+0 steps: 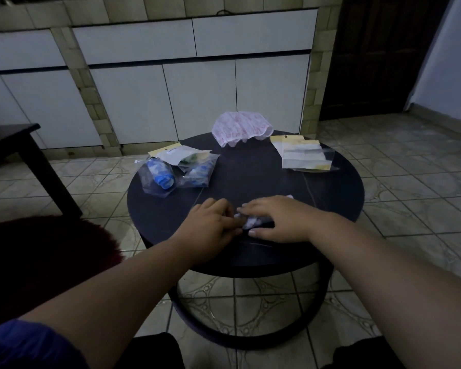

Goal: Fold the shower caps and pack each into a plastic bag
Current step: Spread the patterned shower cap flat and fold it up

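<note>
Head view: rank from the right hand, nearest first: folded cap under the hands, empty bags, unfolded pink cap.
From the right hand:
1. Folded cap, under its fingers at the table's near edge.
2. Empty bags, far right.
3. Unfolded pink cap, far edge, centre.

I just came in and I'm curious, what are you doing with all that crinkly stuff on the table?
Both hands, left and right, press a shower cap flat on the round table to fold it. Packed bags lie left, empty bags right, and an unfolded pink cap waits behind.
</note>
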